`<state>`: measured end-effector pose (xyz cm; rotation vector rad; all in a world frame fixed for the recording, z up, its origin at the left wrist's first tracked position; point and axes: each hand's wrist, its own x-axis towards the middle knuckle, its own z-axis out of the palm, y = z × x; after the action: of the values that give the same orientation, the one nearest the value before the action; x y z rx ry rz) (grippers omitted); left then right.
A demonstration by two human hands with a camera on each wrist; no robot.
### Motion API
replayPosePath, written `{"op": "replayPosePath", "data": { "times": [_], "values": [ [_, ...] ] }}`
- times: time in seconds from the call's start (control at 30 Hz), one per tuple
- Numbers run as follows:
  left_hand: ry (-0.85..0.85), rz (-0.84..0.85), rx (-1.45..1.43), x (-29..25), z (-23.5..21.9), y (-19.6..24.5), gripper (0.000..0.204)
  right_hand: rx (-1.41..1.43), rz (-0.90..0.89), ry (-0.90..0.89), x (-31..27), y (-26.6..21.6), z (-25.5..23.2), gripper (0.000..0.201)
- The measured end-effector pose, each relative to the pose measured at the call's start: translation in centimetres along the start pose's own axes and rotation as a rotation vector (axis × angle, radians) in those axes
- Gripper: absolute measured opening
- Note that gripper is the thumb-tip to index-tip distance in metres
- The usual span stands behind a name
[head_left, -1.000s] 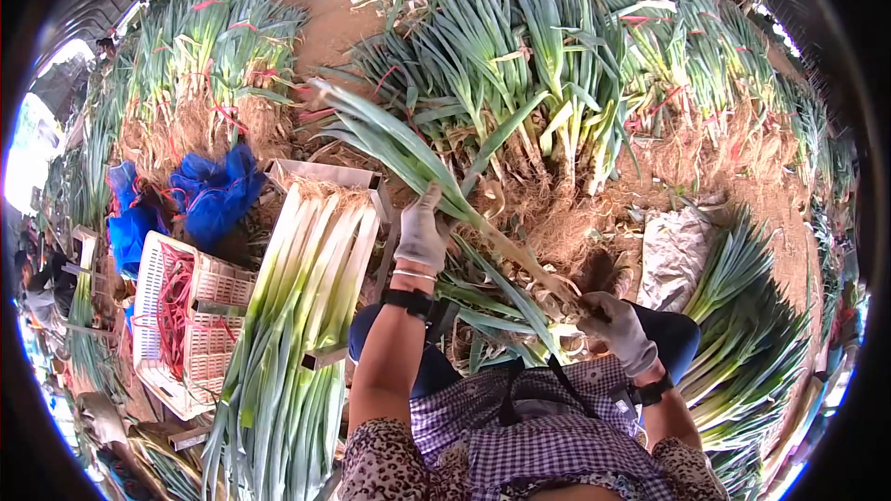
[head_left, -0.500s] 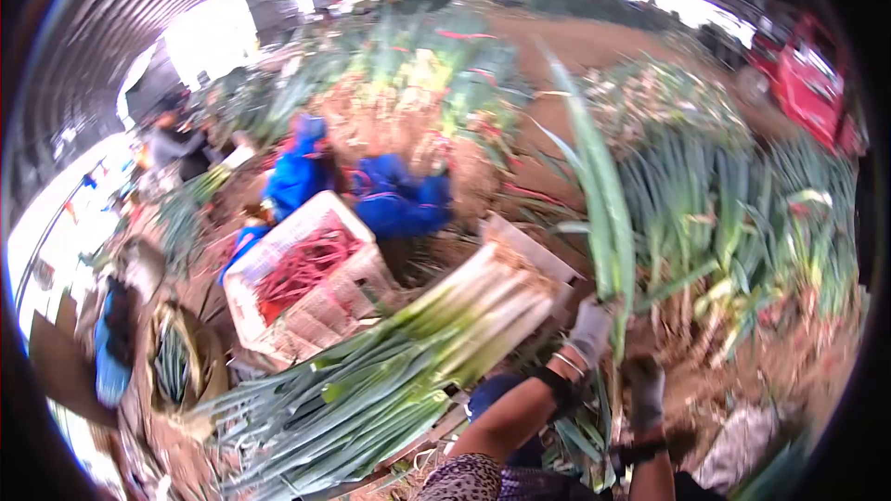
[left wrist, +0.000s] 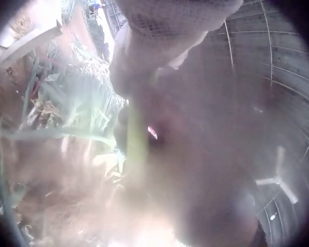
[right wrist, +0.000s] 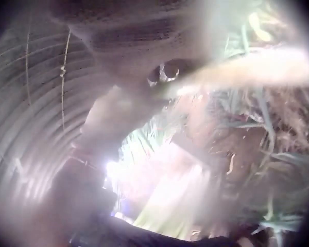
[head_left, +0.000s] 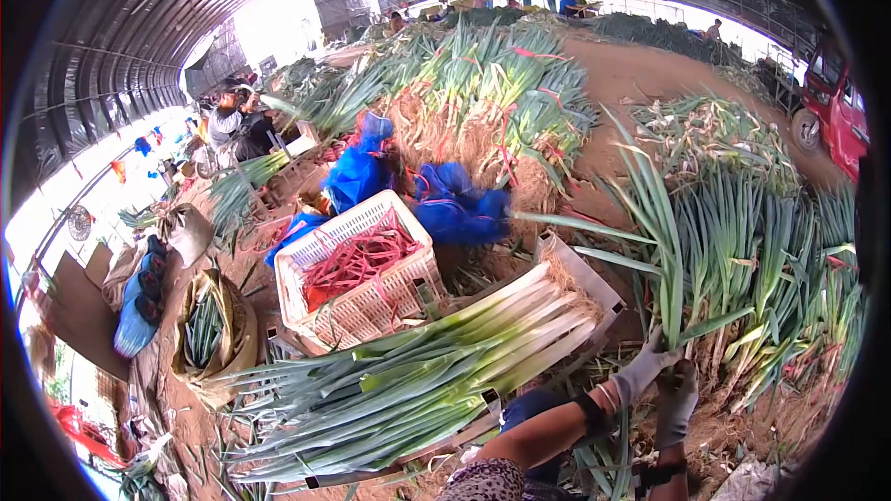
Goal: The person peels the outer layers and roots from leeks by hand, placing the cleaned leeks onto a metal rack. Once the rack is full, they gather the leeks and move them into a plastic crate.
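A long leek (head_left: pixel 661 260) stands upright with its green leaves fanning upward. My gloved left hand (head_left: pixel 645 371) grips it around the lower leaves; in the left wrist view a blurred green stem (left wrist: pixel 137 139) passes below the glove. Close beside it, my gloved right hand (head_left: pixel 677 406) has its fingers curled at the stalk. From those fingers a pale shaft (right wrist: pixel 257 69) runs out in the right wrist view. A pile of trimmed leeks (head_left: pixel 464 353) lies to the left of my hands, white root ends toward a wooden end board (head_left: pixel 594 283). Haze blurs both wrist views.
Left of the pile stands a white plastic crate (head_left: pixel 422 283) of red ties (head_left: pixel 357 260), with blue netting (head_left: pixel 459 209) behind. Bundled leeks (head_left: pixel 742 260) stand at the right. An open sack (head_left: pixel 246 334) holds leeks. Another person (head_left: pixel 241 125) sits farther back.
The head view has swung left and up. The leek has gone from slanting across my lap to upright, and my hands have come together on it.
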<state>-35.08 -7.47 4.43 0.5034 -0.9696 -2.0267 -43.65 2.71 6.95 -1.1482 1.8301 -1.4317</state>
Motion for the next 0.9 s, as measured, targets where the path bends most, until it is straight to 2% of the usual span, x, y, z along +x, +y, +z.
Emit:
{"op": "replayPosePath", "data": {
  "times": [0.03, 0.13, 0.17, 0.27, 0.37, 0.47, 0.5, 0.6, 0.63, 0.73, 0.77, 0.83, 0.9],
  "values": [
    [0.008, 0.053, -0.022, -0.6, 0.5, 1.6, 0.063, 0.071, 0.06, -0.01, 0.6, -0.6, 0.4, 0.039],
    [0.01, 0.017, 0.049, 1.1, -1.4, 0.6, 0.054, 0.455, 0.104, -0.085, -0.3, -2.8, 0.1, 0.035],
    [0.045, -0.005, 0.099, 1.5, -1.6, 0.0, 0.043, 0.291, 0.023, -0.028, -0.2, -3.1, 0.6, 0.03],
    [0.169, -0.051, 0.103, 1.5, -1.1, 0.2, 0.038, 0.161, -0.066, -0.02, 0.8, -0.7, 0.7, 0.025],
    [0.296, 0.014, 0.09, 0.7, -0.4, 0.8, 0.039, 0.183, 0.023, -0.086, 0.7, -1.9, 1.3, 0.02],
    [0.327, 0.083, 0.211, 1.0, -0.7, 0.2, 0.04, -0.186, -0.143, 0.083, 0.5, -0.4, 2.3, 0.018],
    [0.365, 0.123, 0.214, 0.9, -0.5, 0.3, 0.038, -0.258, -0.172, 0.166, 0.2, -0.7, 3.1, 0.022],
    [0.434, 0.115, 0.287, 1.4, -0.6, 1.4, 0.036, -0.067, -0.219, 0.221, -0.5, -1.7, 4.0, 0.03],
    [0.409, 0.067, 0.254, 1.6, -0.7, 1.8, 0.037, 0.031, -0.17, 0.228, 0.0, -1.6, 4.0, 0.02],
    [0.332, 0.019, 0.195, 1.0, -0.6, 3.1, 0.04, 0.176, -0.028, 0.094, 0.1, -0.9, 2.3, 0.017],
    [0.343, 0.04, 0.132, 1.0, -0.8, 3.6, 0.04, 0.226, 0.126, 0.007, 0.3, 2.1, 0.4, 0.023],
    [0.365, 0.087, 0.007, 1.5, -1.1, 4.9, 0.041, -0.501, -0.061, -0.064, -0.1, 8.7, -0.8, 0.014],
    [0.298, 0.11, -0.025, 2.2, -2.0, 5.4, 0.039, -0.351, 0.17, -0.224, -4.0, 14.2, -2.6, 0.017]
  ]
}}
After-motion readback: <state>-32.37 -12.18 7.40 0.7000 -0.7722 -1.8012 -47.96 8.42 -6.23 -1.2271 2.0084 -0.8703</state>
